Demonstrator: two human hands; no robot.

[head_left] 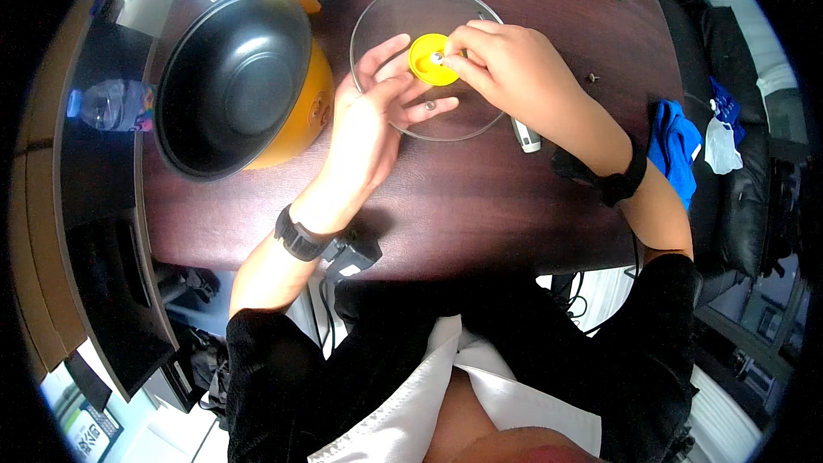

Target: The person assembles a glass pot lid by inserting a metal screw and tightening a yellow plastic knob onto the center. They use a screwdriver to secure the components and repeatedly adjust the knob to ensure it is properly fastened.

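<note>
A round, shallow yellow plastic piece (422, 71), like a lid knob, is held in the fingers of my left hand (364, 120), above a clear glass lid (463, 124). The thumb and some fingers meet it at its left and lower edge; other fingers are stretched out. A small metal part (430, 105) shows against one lower finger. At the yellow piece's middle, my right hand (506, 60) pinches a tiny silvery part (437, 58), partly hidden by the fingertips. Below that hand, a grey-and-white handle (526, 137) lies by the lid's rim.
To the left stands a deep yellow pot (296, 120) with a dark inside. Behind it are white items. A water bottle (111, 105) lies further left. A tiny metal piece (591, 78) sits right of my hand. Blue cloth (671, 150) is by the table's right edge.
</note>
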